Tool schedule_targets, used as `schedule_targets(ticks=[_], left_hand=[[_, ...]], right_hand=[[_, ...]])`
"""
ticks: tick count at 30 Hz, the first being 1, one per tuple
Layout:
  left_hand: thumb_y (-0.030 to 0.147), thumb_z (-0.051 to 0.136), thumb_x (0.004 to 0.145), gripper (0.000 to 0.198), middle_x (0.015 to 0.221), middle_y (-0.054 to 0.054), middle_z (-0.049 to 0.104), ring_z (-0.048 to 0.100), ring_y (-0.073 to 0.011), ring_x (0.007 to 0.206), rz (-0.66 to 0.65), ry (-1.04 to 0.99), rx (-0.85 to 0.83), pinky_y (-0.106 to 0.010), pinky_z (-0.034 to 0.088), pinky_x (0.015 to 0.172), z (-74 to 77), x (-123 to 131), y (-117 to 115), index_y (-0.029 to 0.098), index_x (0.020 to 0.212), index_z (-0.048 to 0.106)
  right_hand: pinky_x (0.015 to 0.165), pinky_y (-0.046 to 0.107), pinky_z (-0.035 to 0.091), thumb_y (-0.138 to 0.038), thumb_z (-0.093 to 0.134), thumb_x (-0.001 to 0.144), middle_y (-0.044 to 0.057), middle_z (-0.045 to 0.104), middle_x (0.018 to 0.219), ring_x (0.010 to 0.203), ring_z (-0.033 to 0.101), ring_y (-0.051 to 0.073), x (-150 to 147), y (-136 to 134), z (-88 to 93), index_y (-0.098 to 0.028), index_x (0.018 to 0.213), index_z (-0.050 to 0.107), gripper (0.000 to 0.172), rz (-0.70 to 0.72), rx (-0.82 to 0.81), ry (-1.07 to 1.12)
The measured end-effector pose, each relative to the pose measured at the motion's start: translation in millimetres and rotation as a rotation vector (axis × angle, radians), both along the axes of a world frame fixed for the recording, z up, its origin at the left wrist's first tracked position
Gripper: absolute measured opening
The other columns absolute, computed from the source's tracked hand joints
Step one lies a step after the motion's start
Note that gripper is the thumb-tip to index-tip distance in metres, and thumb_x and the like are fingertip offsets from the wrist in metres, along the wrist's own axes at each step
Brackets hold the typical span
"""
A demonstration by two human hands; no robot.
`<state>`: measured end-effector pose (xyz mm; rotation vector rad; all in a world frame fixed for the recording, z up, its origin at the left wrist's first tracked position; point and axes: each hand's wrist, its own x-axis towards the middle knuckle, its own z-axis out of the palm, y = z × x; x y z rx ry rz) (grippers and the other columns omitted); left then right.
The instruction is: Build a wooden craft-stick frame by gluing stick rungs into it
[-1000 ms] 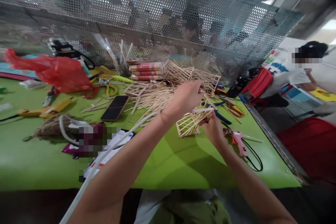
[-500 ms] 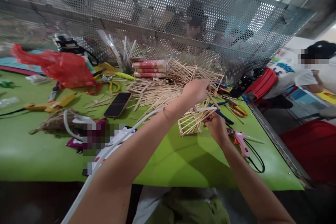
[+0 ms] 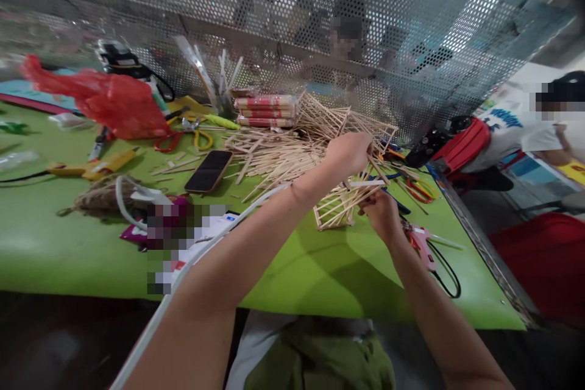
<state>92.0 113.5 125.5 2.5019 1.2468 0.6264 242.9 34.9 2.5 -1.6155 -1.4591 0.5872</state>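
Observation:
A small frame of thin wooden sticks (image 3: 336,210) stands on the green table, with several sticks running slantwise across it. My right hand (image 3: 381,212) is closed at the frame's right side, its fingertips gripping the stick ends there. Above and behind the frame is my left hand (image 3: 350,153), palm down with curled fingers. A short wooden stick (image 3: 380,170) juts out below its fingertips, which are partly hidden by the hand. Behind both hands lies a large heap of loose sticks (image 3: 278,161).
A pink glue gun (image 3: 423,245) lies right of my right hand. Left are a phone (image 3: 209,172), a yellow glue gun (image 3: 103,164), twine (image 3: 103,198) and a red plastic bag (image 3: 107,103). A white cable (image 3: 228,225) runs along my left arm. Perforated metal panel (image 3: 274,24) behind.
The view has tilted, so the whole table sits slightly higher and further right in the picture. Both hands keep nearly the same place at the stick frame.

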Motion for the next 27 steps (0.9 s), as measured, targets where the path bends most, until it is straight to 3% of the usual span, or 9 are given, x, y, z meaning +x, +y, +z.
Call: schedule_targets(ticks=[15, 21, 27], left_hand=[[0.011, 0.058, 0.083, 0.028, 0.107, -0.006, 0.073, 0.065, -0.0256, 0.105, -0.027, -0.010, -0.033, -0.035, 0.047, 0.087, 2.6, 0.5, -2.6, 0.022, 0.106, 0.070], [0.010, 0.057, 0.081, 0.030, 0.105, -0.005, 0.074, 0.067, -0.0237, 0.101, -0.041, 0.004, -0.013, -0.032, 0.049, 0.083, 3.1, -3.5, -2.3, 0.022, 0.106, 0.070], [0.012, 0.057, 0.083, 0.030, 0.106, -0.005, 0.075, 0.068, -0.0229, 0.100, -0.044, -0.008, 0.019, -0.029, 0.049, 0.082, -0.3, -7.6, 0.3, 0.023, 0.108, 0.070]], right_hand=[[0.051, 0.027, 0.047, -0.038, 0.064, 0.070, -0.001, 0.061, 0.060, 0.053, 0.055, 0.014, -5.1, 0.9, -4.1, -0.020, 0.071, 0.062, 0.018, -0.060, 0.048, 0.008], [0.052, 0.027, 0.048, -0.029, 0.059, 0.067, 0.000, 0.065, 0.065, 0.054, 0.056, 0.015, -5.5, -0.5, -4.1, -0.020, 0.077, 0.065, 0.015, -0.063, 0.046, 0.005], [0.051, 0.027, 0.047, -0.033, 0.059, 0.068, 0.000, 0.064, 0.064, 0.054, 0.056, 0.015, -3.7, -0.4, -3.2, -0.020, 0.074, 0.063, 0.014, -0.053, 0.055, -0.018]])
